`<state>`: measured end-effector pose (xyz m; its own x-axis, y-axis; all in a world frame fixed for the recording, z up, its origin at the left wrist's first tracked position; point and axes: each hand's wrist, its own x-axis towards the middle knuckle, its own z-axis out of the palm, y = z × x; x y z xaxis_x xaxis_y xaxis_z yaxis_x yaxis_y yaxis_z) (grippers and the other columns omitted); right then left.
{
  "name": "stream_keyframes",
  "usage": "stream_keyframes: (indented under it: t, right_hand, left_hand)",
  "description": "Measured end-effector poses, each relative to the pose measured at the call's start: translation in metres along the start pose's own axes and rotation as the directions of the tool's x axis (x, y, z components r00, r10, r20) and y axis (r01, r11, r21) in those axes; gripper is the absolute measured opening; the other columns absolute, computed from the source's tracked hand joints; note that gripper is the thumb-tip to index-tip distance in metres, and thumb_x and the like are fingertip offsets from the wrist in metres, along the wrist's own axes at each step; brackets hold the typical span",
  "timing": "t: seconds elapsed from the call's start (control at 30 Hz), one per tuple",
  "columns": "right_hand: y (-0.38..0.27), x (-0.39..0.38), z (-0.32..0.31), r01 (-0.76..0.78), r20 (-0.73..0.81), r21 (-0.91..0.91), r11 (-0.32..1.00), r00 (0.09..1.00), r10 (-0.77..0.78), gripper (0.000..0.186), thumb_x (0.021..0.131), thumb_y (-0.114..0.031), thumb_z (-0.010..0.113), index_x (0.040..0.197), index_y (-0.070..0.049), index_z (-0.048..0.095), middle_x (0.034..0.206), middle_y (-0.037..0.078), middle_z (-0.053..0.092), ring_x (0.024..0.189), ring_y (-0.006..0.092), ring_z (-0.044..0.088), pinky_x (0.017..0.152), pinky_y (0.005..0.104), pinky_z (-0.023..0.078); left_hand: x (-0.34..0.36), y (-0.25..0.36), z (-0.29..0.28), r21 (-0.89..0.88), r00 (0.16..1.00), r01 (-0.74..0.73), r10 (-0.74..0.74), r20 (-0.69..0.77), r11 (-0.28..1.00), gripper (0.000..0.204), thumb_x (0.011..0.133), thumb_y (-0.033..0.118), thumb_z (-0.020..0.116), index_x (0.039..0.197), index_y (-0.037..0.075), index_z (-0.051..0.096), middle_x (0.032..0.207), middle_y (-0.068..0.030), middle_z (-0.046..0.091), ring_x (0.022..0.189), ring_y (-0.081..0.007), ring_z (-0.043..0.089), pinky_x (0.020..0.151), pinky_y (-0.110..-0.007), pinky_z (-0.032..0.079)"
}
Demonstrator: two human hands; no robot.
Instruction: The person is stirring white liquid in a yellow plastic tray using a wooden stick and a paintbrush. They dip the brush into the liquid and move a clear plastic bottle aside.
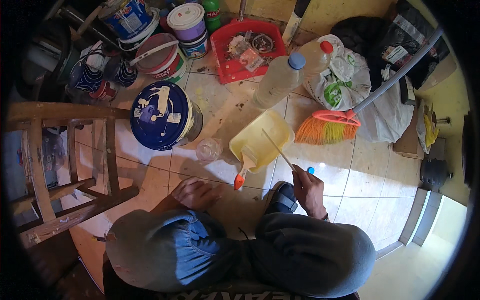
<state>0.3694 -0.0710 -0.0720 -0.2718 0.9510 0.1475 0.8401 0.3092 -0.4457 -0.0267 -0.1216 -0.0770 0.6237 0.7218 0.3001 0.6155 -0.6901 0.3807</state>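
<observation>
The person crouches over a tiled floor [370,180], knees in grey trousers filling the six o'clock edge of the view. The left hand [196,194] rests palm down on the tiles just above the left knee, fingers spread flat and holding nothing. The right hand [309,190], at about four o'clock from the centre, has its fingers closed around the lower end of a thin wooden stick [278,148]; the stick runs up toward eleven o'clock from the hand and its far end lies in a yellow rectangular tub [272,131]. A small blue cap [311,170] lies on the floor just beside the right fingertips.

A paintbrush [244,169] with an orange-tipped handle leans on the tub's near edge, bristles inside, handle pointing toward six o'clock. Just at nine o'clock of the tub sits a small clear glass jar [209,149]. Further toward ten o'clock stands a paint can with a blue, paint-spattered lid [161,115], next to a wooden ladder [70,165] along the nine o'clock side.

At two o'clock of the tub lies a broom [327,129] with orange and yellow bristles. At twelve o'clock two plastic bottles lean, one blue-capped [280,80], one red-capped [315,56]. Beyond them are a red dustpan [247,50] and several paint buckets [160,55].
</observation>
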Motion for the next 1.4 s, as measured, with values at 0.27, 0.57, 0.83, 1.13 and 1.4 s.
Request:
stream_keyframes:
  t: [0.27,0.57,0.83,1.13,1.4]
  right_hand:
    - [0.005,-0.018,0.012,-0.057,0.004,-0.023,0.998,0.998,0.057,0.016,0.099,-0.008,0.076,0.115,-0.006,0.075,0.088,0.016,0.079,0.074,0.0356,0.077,0.064,0.042,0.061]
    - [0.009,-0.023,0.012,-0.131,0.07,-0.065,0.989,0.988,0.135,0.011,0.104,-0.011,0.072,0.115,-0.008,0.07,0.084,0.019,0.075,0.071,0.0403,0.074,0.062,0.0468,0.058]
    - [0.01,-0.026,0.016,-0.087,0.018,-0.025,0.996,0.996,0.087,0.011,0.105,-0.01,0.07,0.116,-0.007,0.069,0.081,0.018,0.072,0.07,0.0409,0.072,0.061,0.048,0.057]
    - [0.008,-0.017,0.025,-0.035,0.011,-0.047,0.998,0.999,0.035,0.007,0.105,-0.011,0.07,0.111,-0.008,0.069,0.076,0.018,0.07,0.065,0.0394,0.071,0.057,0.0477,0.056]
    - [0.011,-0.005,0.027,-0.541,0.309,0.403,0.738,0.84,0.447,0.029,0.111,-0.025,0.063,0.1,0.0,0.074,0.068,0.002,0.059,0.059,0.0116,0.052,0.056,0.0316,0.039]
  left_hand:
    - [-0.111,0.014,0.068,-0.094,0.727,0.686,-0.673,0.138,0.722,0.037,0.09,0.022,0.088,0.121,0.01,0.073,0.081,-0.0095,0.076,0.073,-0.0287,0.076,0.068,-0.042,0.06]
    - [-0.123,0.024,0.1,-0.197,0.607,0.78,-0.795,0.005,0.594,0.05,0.088,0.017,0.087,0.132,0.011,0.066,0.07,-0.0092,0.065,0.06,-0.0289,0.068,0.058,-0.043,0.054]
    - [-0.119,0.029,0.093,-0.216,0.585,0.791,-0.811,-0.001,0.572,0.057,0.085,0.015,0.089,0.135,0.011,0.063,0.067,-0.0063,0.062,0.057,-0.0254,0.065,0.056,-0.04,0.052]
    - [-0.116,0.023,0.094,-0.206,0.558,0.815,-0.829,0.031,0.541,0.059,0.086,0.023,0.089,0.137,0.013,0.063,0.071,-0.0095,0.066,0.065,-0.0315,0.07,0.062,-0.045,0.056]
    - [-0.122,0.022,0.098,-0.221,0.567,0.808,-0.823,0.036,0.547,0.053,0.088,0.02,0.087,0.134,0.013,0.064,0.069,-0.0069,0.065,0.058,-0.0296,0.066,0.06,-0.044,0.054]
